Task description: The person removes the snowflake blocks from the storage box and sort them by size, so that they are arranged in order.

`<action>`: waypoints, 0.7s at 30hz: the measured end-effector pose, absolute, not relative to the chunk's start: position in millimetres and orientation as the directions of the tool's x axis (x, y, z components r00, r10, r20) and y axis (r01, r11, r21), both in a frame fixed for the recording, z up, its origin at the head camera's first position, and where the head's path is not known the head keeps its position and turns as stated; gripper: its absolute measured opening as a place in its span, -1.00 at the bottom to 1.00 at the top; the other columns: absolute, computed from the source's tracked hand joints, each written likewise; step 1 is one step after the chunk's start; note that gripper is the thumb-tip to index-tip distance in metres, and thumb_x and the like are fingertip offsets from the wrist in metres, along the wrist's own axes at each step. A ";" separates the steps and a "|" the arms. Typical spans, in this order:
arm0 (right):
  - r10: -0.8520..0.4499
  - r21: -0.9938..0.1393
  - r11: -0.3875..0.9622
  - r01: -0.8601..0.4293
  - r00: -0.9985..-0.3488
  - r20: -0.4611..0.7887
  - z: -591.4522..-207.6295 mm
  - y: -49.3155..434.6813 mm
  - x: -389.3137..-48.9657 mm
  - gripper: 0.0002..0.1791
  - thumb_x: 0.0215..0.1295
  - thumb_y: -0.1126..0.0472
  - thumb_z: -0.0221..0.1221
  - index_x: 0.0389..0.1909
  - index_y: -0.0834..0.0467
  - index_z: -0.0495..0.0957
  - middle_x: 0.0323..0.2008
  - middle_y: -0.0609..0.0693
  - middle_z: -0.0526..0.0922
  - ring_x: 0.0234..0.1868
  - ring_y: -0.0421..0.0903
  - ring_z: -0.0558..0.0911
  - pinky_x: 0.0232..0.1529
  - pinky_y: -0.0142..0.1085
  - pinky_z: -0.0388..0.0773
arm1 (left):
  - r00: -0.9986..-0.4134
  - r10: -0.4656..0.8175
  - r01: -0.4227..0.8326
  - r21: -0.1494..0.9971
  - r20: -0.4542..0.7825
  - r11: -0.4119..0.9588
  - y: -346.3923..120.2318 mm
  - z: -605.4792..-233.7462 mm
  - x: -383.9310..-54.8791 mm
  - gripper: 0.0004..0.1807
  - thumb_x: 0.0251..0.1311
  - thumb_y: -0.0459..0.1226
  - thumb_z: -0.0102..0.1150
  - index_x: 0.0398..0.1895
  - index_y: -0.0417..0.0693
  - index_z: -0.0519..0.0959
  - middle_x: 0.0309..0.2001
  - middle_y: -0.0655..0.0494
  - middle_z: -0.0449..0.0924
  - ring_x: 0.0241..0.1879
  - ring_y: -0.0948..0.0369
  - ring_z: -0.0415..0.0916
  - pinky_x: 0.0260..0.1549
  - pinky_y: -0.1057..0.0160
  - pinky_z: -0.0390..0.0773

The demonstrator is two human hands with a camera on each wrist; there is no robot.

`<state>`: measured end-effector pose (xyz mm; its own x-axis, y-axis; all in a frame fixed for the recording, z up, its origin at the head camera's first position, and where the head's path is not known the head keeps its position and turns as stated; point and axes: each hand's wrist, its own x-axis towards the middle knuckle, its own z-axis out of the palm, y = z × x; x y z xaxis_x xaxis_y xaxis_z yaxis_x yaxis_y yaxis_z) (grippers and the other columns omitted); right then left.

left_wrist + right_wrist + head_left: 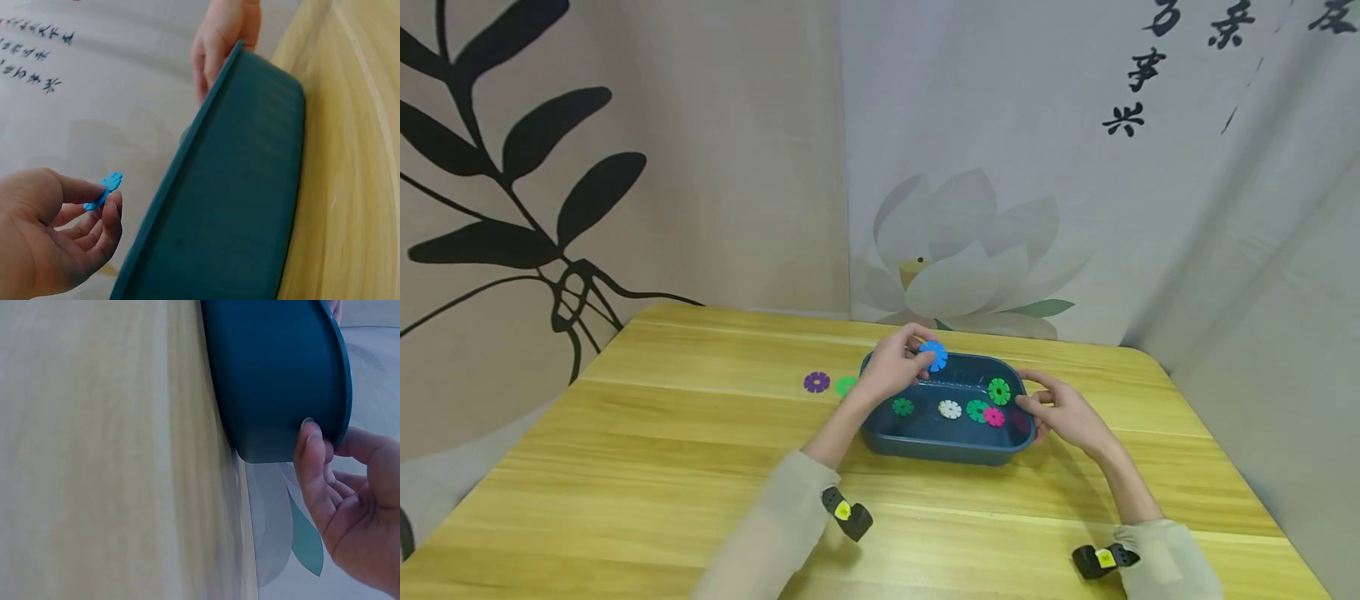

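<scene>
Left fingers [111, 228] grasping: I pinch a blue flower-shaped disc [936, 356] between thumb and fingers, raised over the basin's far side, clear of the rim. Right fingers [310, 459] also grasping: I grip the right end of the dark blue-green basin [940, 451] at its rim, one finger against the outer wall. Basin sits on the wood-grain surface [662, 433]. Inside it: dark green disc [902, 407] at left, white disc [950, 409] mid, teal-green disc [977, 411] and pink disc [994, 417] overlapping toward the right, bright green disc [999, 391] just behind those. Outside, left of the basin: purple disc [817, 382], flat on the surface; light green disc [845, 386] between it and the basin, partly hidden by my left arm. Patterned curtain [760, 167] behind.
</scene>
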<state>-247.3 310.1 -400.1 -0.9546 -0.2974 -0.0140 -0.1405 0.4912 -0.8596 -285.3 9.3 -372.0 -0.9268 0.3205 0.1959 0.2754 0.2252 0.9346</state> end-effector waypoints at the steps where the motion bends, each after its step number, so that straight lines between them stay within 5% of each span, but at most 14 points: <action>1: -0.298 -0.860 0.491 -0.141 -0.955 -0.014 -400.0 310.0 -247.2 -0.32 0.49 0.21 0.16 0.49 0.34 0.13 -0.39 0.29 0.59 -0.62 0.02 0.62 -0.44 -0.15 0.67 | -0.931 0.309 0.269 0.937 0.194 0.222 4.5 -371.2 -285.0 -0.75 0.41 -0.39 0.16 0.10 -0.19 0.55 -0.21 -0.07 0.53 -0.28 -0.18 0.65 -0.33 0.12 0.69; 8: -0.298 -0.865 0.482 -0.140 -0.954 -0.012 -400.9 310.1 -246.5 -0.32 0.49 0.21 0.16 0.48 0.34 0.13 -0.39 0.30 0.58 -0.62 0.02 0.61 -0.44 -0.16 0.67 | -0.958 0.223 0.228 0.947 0.177 0.226 -32.1 -367.6 -284.8 -0.74 0.41 -0.38 0.17 0.11 -0.16 0.53 -0.20 -0.09 0.54 -0.34 -0.05 0.65 -0.32 0.14 0.68; 14: -0.298 -0.869 0.475 -0.140 -0.955 -0.008 -401.4 309.6 -243.2 -0.32 0.49 0.22 0.16 0.48 0.35 0.13 -0.41 0.30 0.57 -0.63 0.01 0.61 -0.45 -0.16 0.66 | -0.970 0.181 0.198 0.957 0.160 0.212 -65.5 -372.7 -287.8 -0.74 0.41 -0.41 0.16 0.12 -0.19 0.52 -0.18 -0.13 0.51 -0.30 -0.13 0.63 -0.39 0.28 0.61; 21: -0.292 -0.865 0.480 -0.144 -0.956 -0.004 -403.0 308.8 -240.5 -0.33 0.49 0.20 0.16 0.48 0.34 0.14 -0.39 0.29 0.60 -0.62 0.01 0.61 -0.44 -0.15 0.67 | -0.979 0.146 0.178 0.952 0.144 0.251 -100.4 -381.3 -288.0 -0.69 0.40 -0.41 0.15 0.17 -0.23 0.51 -0.15 -0.16 0.51 -0.33 0.01 0.61 -0.31 0.18 0.65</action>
